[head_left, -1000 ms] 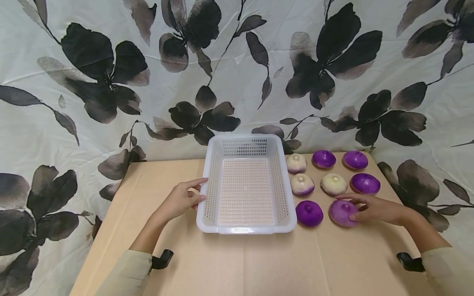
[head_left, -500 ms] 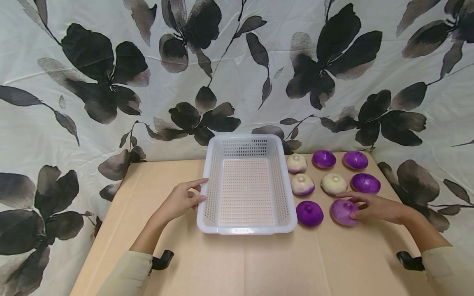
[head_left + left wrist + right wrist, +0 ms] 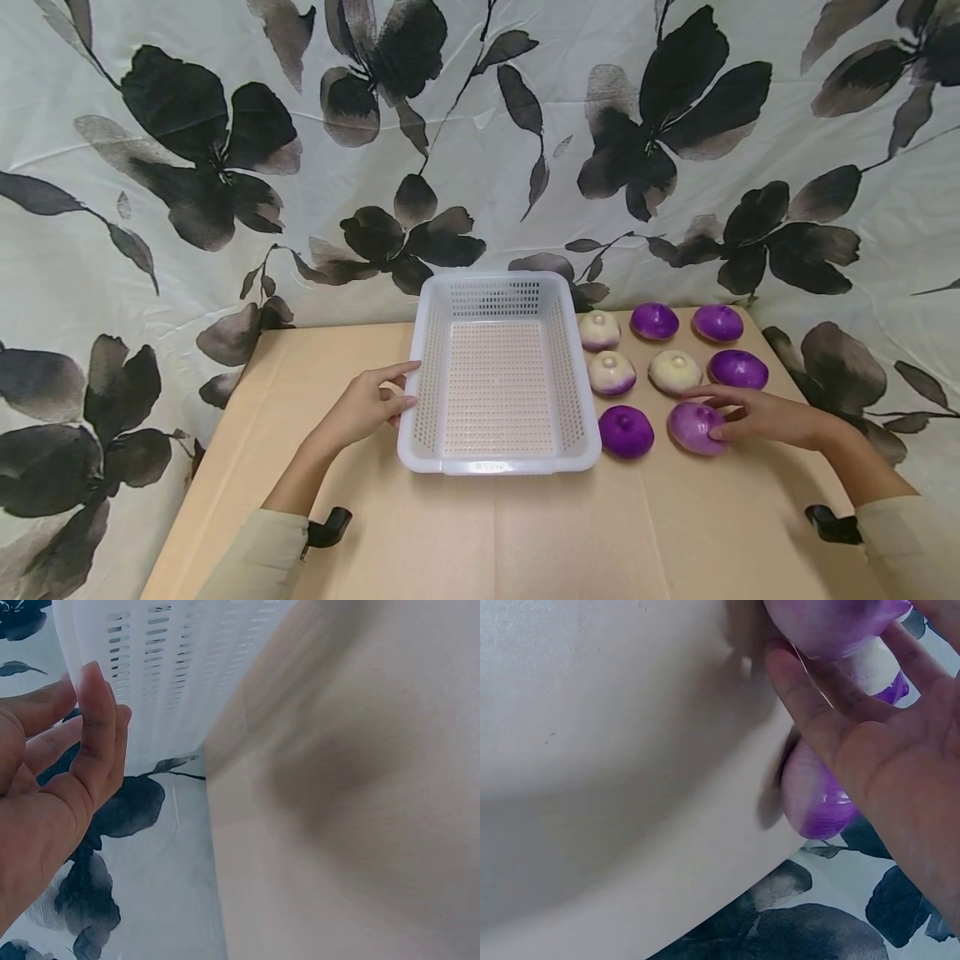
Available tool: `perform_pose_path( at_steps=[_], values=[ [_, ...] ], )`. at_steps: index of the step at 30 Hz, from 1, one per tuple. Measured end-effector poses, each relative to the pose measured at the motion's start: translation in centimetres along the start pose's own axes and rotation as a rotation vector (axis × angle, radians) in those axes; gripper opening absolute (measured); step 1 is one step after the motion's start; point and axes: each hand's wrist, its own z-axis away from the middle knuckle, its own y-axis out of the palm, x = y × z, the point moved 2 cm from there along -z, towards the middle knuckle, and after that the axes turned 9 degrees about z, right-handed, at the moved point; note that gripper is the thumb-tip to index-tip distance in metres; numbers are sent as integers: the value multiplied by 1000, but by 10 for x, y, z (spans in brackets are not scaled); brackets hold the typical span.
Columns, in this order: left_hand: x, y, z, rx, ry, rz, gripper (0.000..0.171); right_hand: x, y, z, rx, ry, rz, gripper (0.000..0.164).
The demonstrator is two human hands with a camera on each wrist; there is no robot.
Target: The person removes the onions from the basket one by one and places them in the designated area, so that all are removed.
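A white perforated plastic basket stands in the middle of the table with nothing in it. My left hand holds its left rim between thumb and fingers; the left wrist view shows the fingertips at the basket wall. To the right, my right hand grips a light purple onion in the front row, thumb at its near right side and fingers over its far side. From the right wrist, this onion is partly cut off at the top, beside my hand. It looks still on the table.
Several more onions stand right of the basket: a dark purple onion touching or close to its wall, pale onions behind, and purple onions farther right. A floral cloth hangs behind the tan table.
Both hands keep almost the same place. The fingers of the right hand shift very slightly on the onion; basket and other onions stay put.
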Motion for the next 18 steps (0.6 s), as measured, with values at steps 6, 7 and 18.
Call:
perform_pose_path(
  at_steps=[6,7,18],
  values=[
    [1,0,1,-4,-1,-3,60,7,-4,3,4,-15,24,59],
    [1,0,1,-5,-2,-4,60,9,-5,3,-1,-19,34,59],
    [0,1,3,-15,14,-14,60,33,-18,9,-6,4,130,64]
  ],
)
